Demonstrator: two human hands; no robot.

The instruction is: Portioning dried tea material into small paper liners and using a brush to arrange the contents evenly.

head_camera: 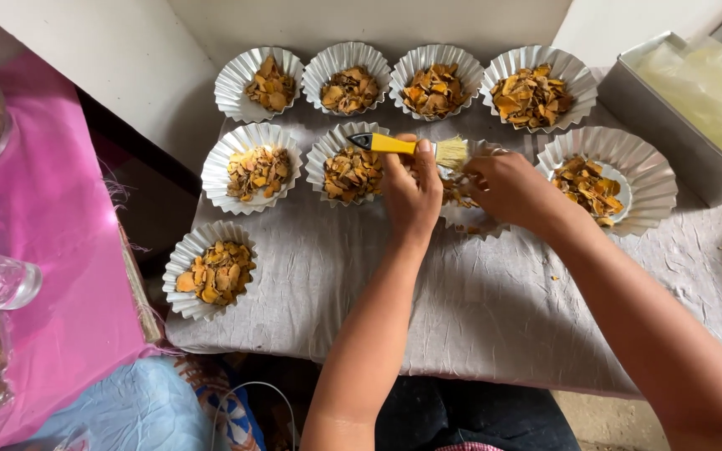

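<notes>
My left hand [412, 194] grips a small brush [394, 144] with a yellow and black handle, its pale bristles pointing right over a fluted foil cup [470, 219] that both hands mostly hide. My right hand [511, 188] rests on that cup's right side, fingers curled at its rim among orange-brown dried pieces. Whether it pinches a piece is hidden. Beside my left hand stands another filled foil cup [351, 171].
Several more foil cups of dried pieces stand on the grey cloth [478, 301]: a back row [434, 88], one at the left front [213, 271], one at the right [607, 179]. A metal tray [695, 108] with clear bags sits far right. Pink sheet [52, 242] with jars lies left.
</notes>
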